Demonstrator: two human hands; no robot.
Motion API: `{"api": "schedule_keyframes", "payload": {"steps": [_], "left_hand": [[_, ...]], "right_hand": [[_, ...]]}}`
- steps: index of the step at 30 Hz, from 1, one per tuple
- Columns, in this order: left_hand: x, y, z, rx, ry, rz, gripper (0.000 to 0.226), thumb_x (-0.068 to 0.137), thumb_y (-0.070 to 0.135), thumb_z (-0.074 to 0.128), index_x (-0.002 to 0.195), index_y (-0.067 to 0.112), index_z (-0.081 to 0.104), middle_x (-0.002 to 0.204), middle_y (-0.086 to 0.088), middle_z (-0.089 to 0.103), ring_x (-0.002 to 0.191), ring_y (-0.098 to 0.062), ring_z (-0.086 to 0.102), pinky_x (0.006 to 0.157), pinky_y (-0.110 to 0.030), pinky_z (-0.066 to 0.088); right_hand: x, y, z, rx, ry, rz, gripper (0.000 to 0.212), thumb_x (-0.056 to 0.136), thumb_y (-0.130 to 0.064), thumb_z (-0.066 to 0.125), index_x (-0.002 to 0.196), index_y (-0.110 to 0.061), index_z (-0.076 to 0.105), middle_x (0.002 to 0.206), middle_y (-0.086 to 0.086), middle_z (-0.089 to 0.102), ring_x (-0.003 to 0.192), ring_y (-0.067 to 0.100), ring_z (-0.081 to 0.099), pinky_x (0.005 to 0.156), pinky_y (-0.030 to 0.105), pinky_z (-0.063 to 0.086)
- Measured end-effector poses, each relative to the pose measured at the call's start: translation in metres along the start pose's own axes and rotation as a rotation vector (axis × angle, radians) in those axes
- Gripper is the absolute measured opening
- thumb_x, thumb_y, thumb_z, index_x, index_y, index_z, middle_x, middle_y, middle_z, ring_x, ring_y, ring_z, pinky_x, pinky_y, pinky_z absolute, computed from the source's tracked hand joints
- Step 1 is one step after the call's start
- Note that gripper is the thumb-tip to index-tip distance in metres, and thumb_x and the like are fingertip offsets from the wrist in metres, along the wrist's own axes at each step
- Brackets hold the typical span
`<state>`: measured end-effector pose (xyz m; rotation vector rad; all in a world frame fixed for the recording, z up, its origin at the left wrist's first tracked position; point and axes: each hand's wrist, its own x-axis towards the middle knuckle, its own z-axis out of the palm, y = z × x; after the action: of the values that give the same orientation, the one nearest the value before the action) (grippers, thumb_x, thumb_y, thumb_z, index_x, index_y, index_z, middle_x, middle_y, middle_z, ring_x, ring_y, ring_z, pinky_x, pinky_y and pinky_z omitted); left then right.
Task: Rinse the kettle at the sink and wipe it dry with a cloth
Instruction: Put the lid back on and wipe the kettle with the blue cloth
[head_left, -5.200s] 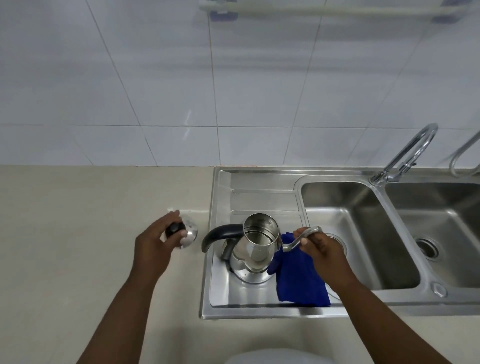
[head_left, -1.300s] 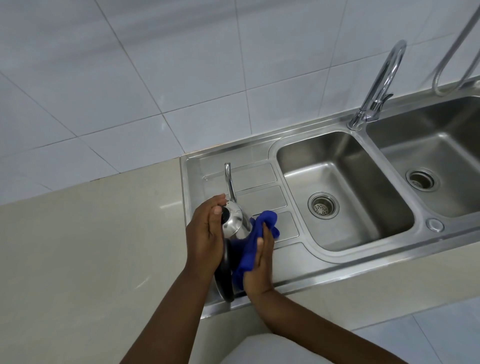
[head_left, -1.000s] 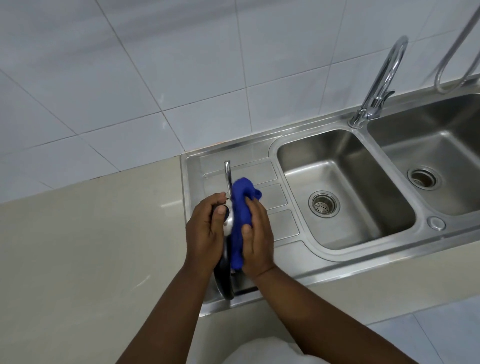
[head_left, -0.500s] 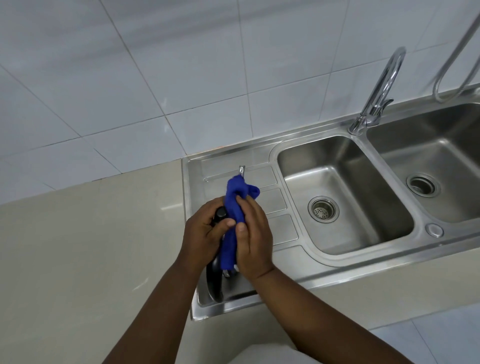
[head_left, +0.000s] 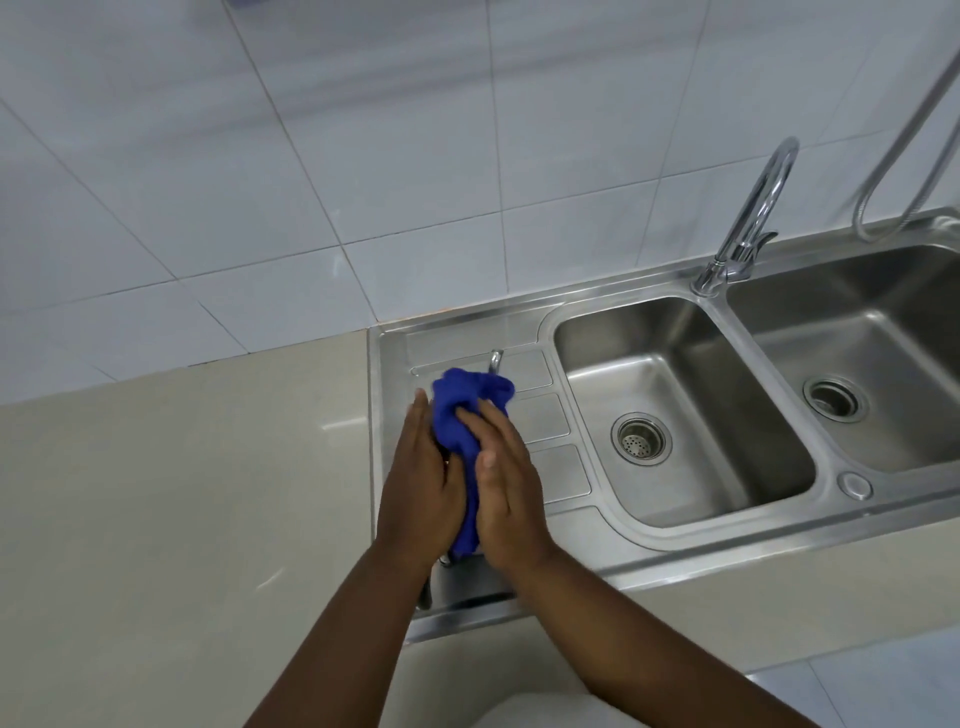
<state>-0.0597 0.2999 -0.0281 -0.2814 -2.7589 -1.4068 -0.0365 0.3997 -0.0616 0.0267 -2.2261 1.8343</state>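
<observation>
The steel kettle stands on the sink's drainboard (head_left: 558, 470), almost fully hidden. Only its thin spout tip (head_left: 496, 359) above the cloth and a bit of its dark handle (head_left: 426, 597) below my wrist show. A bunched blue cloth (head_left: 460, 410) covers its top and side. My left hand (head_left: 421, 491) grips the kettle from the left. My right hand (head_left: 506, 486) presses the cloth against the kettle from the right, fingers pointing away from me. The kettle's lid cannot be seen.
Right of the drainboard lie two steel basins, the near one with a drain strainer (head_left: 641, 443). A curved faucet (head_left: 750, 228) rises behind them, and a metal hose (head_left: 904, 135) hangs at far right. Beige countertop (head_left: 182, 493) spreads left; white tiled wall behind.
The cloth has moved from the kettle's side up over its top, covering more of the spout. Both hands have closed in around the kettle. Earlier the kettle stood uncovered with its lid off.
</observation>
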Motion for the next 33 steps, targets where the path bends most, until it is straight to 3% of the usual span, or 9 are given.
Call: {"api": "schedule_keyframes", "payload": {"steps": [2,5,8,14,19,22,27,30,33], "left_hand": [[0.002,-0.002,-0.004,-0.024,-0.043,0.094,0.055,0.100,0.020,0.041,0.150,0.030,0.021,0.151,0.009,0.039,0.134,-0.001,0.041,0.111,-0.024,0.037],[0.005,-0.007,-0.008,0.126,-0.135,0.091,0.064,0.099,0.044,0.034,0.150,0.043,-0.005,0.163,0.015,0.005,0.144,0.003,0.017,0.110,-0.015,0.026],[0.010,-0.009,-0.013,0.233,-0.167,0.129,0.063,0.091,0.066,0.021,0.139,0.055,-0.019,0.162,0.018,-0.003,0.143,0.004,0.012,0.111,-0.020,0.028],[0.021,-0.013,-0.020,0.196,-0.236,0.305,0.069,0.094,0.064,0.025,0.150,0.040,-0.009,0.164,0.009,-0.004,0.149,-0.006,0.006,0.120,-0.050,0.020],[0.026,-0.018,-0.022,0.200,-0.266,0.344,0.070,0.097,0.058,0.026,0.153,0.029,-0.006,0.164,0.009,-0.008,0.150,-0.008,0.002,0.120,-0.054,0.015],[0.027,-0.017,-0.021,0.325,-0.252,0.336,0.069,0.094,0.063,0.018,0.152,0.034,-0.007,0.163,0.011,-0.009,0.149,-0.006,-0.001,0.122,-0.050,0.013],[0.022,-0.012,-0.011,0.655,-0.114,0.131,0.078,0.087,0.073,0.001,0.151,0.030,-0.009,0.162,0.003,-0.016,0.150,-0.020,-0.011,0.121,-0.041,0.000],[0.014,-0.009,-0.001,0.519,-0.077,-0.044,0.087,0.084,0.075,0.002,0.153,0.022,-0.003,0.163,0.000,-0.012,0.151,-0.018,-0.005,0.121,-0.037,0.000],[0.010,-0.006,0.001,0.435,-0.038,-0.007,0.081,0.086,0.073,0.002,0.153,0.028,-0.001,0.163,0.006,-0.006,0.150,-0.010,-0.003,0.121,-0.034,-0.001]], "right_hand": [[0.015,0.006,-0.012,-0.061,-0.075,-0.054,0.054,0.101,-0.050,0.022,0.139,-0.025,0.052,0.149,0.000,0.049,0.139,0.014,0.044,0.117,0.036,0.034],[0.030,0.019,-0.029,-0.020,-0.143,0.116,0.054,0.099,-0.045,0.026,0.137,-0.018,0.054,0.137,0.003,0.059,0.126,0.018,0.056,0.110,0.045,0.042],[0.028,0.018,-0.030,0.049,-0.140,0.300,0.055,0.096,-0.050,0.024,0.136,-0.026,0.052,0.132,0.001,0.061,0.120,0.018,0.058,0.108,0.049,0.042],[-0.011,-0.004,-0.013,-0.231,-0.103,-0.033,0.056,0.095,-0.066,0.012,0.147,-0.047,0.017,0.162,-0.013,0.017,0.150,0.000,0.011,0.121,0.017,0.009],[0.024,-0.002,-0.029,-0.115,-0.163,0.092,0.064,0.094,-0.061,0.020,0.140,-0.028,0.050,0.144,-0.003,0.053,0.132,0.013,0.049,0.113,0.040,0.039],[0.035,0.004,-0.035,0.050,-0.186,0.249,0.048,0.093,-0.059,0.028,0.125,-0.038,0.057,0.127,-0.004,0.064,0.118,0.014,0.059,0.106,0.049,0.043],[-0.014,0.021,-0.027,-0.079,-0.126,0.235,0.079,0.087,-0.074,0.024,0.154,-0.032,0.019,0.165,-0.005,0.016,0.150,0.010,0.020,0.122,0.047,0.026],[-0.054,0.027,-0.015,-0.164,-0.145,0.159,0.073,0.091,-0.060,0.028,0.150,-0.040,-0.010,0.167,-0.004,-0.009,0.154,0.013,0.005,0.122,0.049,0.023],[-0.063,0.025,-0.011,-0.181,-0.166,0.149,0.075,0.091,-0.067,0.024,0.147,-0.040,-0.017,0.166,-0.002,-0.014,0.155,0.017,0.001,0.123,0.050,0.022]]}}
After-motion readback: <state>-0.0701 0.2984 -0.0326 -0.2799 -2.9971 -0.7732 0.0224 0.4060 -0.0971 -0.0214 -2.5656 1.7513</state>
